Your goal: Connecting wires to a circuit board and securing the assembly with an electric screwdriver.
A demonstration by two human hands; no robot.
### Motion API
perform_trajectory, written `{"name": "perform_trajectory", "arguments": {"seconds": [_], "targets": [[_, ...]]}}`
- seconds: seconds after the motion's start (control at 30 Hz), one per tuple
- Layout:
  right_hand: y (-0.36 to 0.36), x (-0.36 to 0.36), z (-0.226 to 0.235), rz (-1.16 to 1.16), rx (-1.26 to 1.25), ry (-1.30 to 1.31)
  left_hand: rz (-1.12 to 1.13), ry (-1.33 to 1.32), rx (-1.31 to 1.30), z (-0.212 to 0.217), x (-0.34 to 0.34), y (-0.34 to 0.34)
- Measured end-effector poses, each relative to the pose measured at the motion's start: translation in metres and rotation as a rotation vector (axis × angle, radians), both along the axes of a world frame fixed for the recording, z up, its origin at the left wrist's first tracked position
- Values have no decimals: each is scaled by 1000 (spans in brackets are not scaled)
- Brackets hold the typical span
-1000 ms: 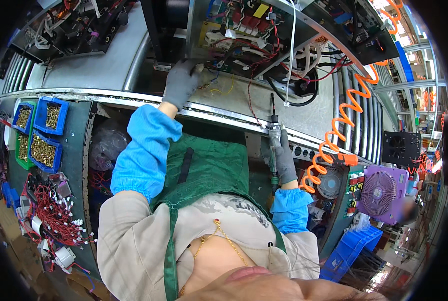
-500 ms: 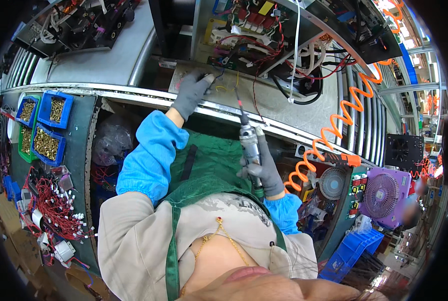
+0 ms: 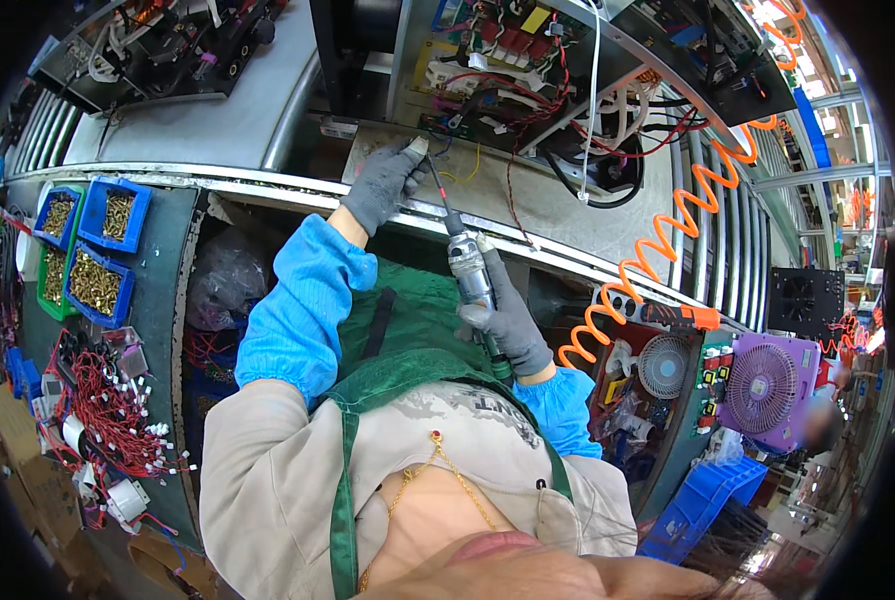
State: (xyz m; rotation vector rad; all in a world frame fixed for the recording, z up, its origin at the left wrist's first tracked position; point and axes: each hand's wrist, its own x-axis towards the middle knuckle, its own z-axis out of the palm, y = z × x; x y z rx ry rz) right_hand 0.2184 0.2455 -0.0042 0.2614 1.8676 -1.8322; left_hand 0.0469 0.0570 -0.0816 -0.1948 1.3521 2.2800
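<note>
My right hand (image 3: 512, 325), in a grey glove, is wrapped round a silver air screwdriver (image 3: 470, 275). The tool tilts up and to the left, and its long thin bit (image 3: 437, 182) ends beside the fingertips of my left hand (image 3: 383, 186). That hand, gloved as well, is closed in a pinch over the front edge of the metal plate (image 3: 577, 212); whatever its fingers hold is too small to make out. Just beyond stands an open metal chassis (image 3: 397, 75) with circuit boards and red, white and black wires. A yellow wire (image 3: 475, 165) hangs from it near the bit.
Blue bins of brass screws (image 3: 97, 284) stand at the left, above a heap of red wires with white connectors (image 3: 107, 400). An orange coiled air hose (image 3: 657, 250) runs down on the right. A purple fan (image 3: 767, 390) and a blue crate (image 3: 702, 508) lie further right.
My right hand has brought the screwdriver leftward, so its bit now meets the fingertips of my left hand. The left hand has shifted only slightly, its fingers still pinched.
</note>
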Motion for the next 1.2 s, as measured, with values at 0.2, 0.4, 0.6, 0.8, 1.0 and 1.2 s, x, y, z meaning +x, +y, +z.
{"name": "perform_trajectory", "arguments": {"seconds": [0.2,0.4,0.6,0.8,1.0,1.2], "targets": [[1,2,7,-28,-211,-65,-45,191,-210,15,-7,-4],[4,6,0,-61,-362,-67,-188,325,-334,31,-8,-12],[5,11,-9,-24,-460,-116,-163,192,-169,23,-1,-8],[11,4,-15,-160,-467,-24,261,557,-584,41,-29,16],[12,1,-22,-162,-427,-35,451,1064,-1387,50,-80,49],[16,4,-21,-180,-451,-60,283,942,-1561,73,-73,50]]}}
